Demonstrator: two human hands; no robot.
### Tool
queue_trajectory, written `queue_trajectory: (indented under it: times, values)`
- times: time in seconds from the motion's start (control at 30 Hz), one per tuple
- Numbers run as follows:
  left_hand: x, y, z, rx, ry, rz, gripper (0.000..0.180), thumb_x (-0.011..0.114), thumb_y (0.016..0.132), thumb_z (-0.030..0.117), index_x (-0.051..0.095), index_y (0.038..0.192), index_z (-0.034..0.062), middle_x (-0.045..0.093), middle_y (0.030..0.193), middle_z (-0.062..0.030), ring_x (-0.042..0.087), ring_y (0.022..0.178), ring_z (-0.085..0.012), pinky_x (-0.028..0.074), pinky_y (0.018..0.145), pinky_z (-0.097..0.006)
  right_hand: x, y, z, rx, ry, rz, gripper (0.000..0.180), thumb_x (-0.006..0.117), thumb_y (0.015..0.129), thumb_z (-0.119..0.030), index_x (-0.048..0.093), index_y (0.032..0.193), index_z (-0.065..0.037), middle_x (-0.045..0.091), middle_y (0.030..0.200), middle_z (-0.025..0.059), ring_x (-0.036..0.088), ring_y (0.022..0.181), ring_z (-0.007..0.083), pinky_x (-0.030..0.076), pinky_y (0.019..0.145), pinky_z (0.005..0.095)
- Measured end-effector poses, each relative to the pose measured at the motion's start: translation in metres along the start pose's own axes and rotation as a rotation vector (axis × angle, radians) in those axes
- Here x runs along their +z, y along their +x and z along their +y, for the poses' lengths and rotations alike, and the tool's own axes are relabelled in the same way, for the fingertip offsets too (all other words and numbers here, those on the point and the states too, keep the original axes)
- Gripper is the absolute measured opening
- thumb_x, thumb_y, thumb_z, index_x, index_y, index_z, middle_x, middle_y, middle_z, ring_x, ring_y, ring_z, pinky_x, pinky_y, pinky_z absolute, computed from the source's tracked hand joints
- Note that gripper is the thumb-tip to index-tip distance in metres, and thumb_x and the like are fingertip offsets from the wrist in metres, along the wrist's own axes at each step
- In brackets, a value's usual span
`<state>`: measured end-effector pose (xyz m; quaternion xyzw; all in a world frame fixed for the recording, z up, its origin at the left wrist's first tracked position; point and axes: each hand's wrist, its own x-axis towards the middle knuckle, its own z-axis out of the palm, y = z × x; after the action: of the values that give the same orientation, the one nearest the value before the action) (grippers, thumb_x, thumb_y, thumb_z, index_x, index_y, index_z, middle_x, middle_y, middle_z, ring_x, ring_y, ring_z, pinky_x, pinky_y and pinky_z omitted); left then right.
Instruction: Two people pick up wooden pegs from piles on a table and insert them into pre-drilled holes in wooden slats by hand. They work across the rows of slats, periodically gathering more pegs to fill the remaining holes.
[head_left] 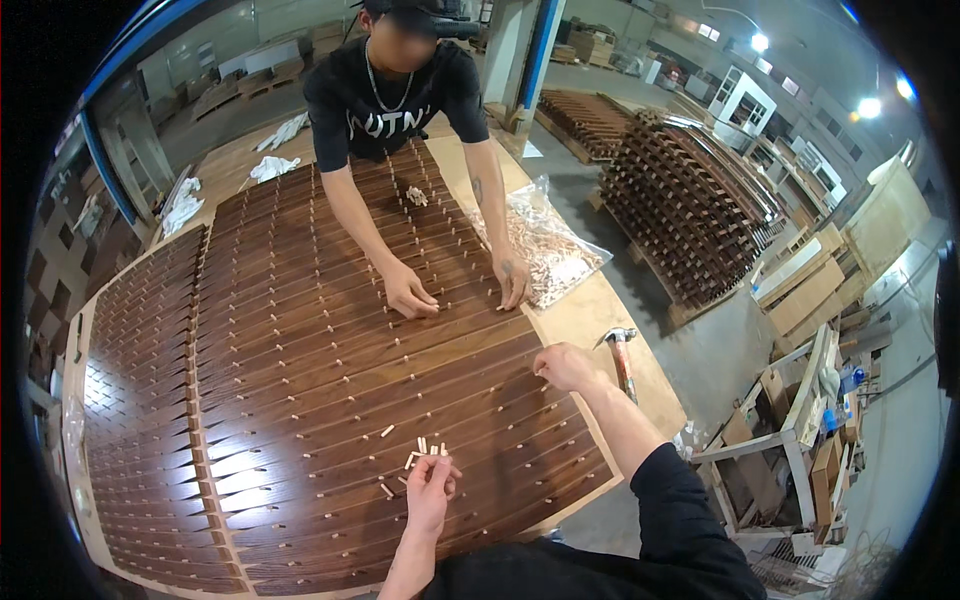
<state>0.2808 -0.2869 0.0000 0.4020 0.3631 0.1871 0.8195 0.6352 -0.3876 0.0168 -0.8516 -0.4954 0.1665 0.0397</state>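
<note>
The slats (330,350) lie side by side under both hands, long axes running from the left hand's side across to the right hand's side, rising slightly toward the right; short dowels (425,448) stand or lie along them, the loose ones scattered just ahead of the left hand. The slat field ends at a board edge (600,470) just beyond the right hand; bare tabletop (590,310) continues past it, with a hammer (622,352) lying just right of that hand, head away from the person; floor opens further right. The left hand (430,492) is raised, fingers curled and pinched on a few dowels at the fingertips. The right hand (563,367) is closed loosely, knuckles up, fingertips pressed to a slat near the edge; what it grips cannot be told. Ahead of both hands a co-worker's hands (410,295) rest on the slats; a clear bag of dowels (545,245) lies beside them.
</note>
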Motion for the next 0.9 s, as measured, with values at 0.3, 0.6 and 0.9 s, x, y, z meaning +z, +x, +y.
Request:
queue_trajectory:
  times: [0.3,0.6,0.9]
  values:
    - [0.006,0.000,-0.004,-0.037,0.034,-0.030,0.013,0.063,0.106,0.019,0.062,0.100,0.0081,0.066,0.082,-0.0014,0.047,0.062,-0.0033,0.038,0.055,-0.021,0.003,0.001,-0.019,-0.106,-0.047,0.125,0.010,0.065,0.089,-0.013,0.068,0.099,-0.010,0.074,0.098,0.0126,0.071,0.099,0.0349,0.055,0.084,0.0478]
    - [0.015,0.001,-0.003,-0.056,0.095,-0.060,0.012,0.062,0.105,0.017,0.064,0.104,0.0058,0.065,0.084,-0.0027,0.051,0.066,-0.0061,0.038,0.056,-0.021,0.004,0.016,-0.017,-0.063,-0.135,0.028,0.011,0.064,0.091,-0.014,0.069,0.101,-0.012,0.075,0.098,0.0128,0.072,0.096,0.0351,0.057,0.082,0.0485]
    - [0.013,-0.002,-0.001,-0.086,0.166,-0.043,0.018,0.067,0.104,0.026,0.070,0.100,0.0085,0.063,0.077,0.0033,0.052,0.068,-0.0028,0.040,0.060,-0.021,-0.001,-0.041,-0.097,-0.006,0.437,0.155,0.030,0.072,0.096,-0.031,0.073,0.116,-0.009,0.076,0.105,0.0126,0.073,0.098,0.0277,0.056,0.086,0.0418]
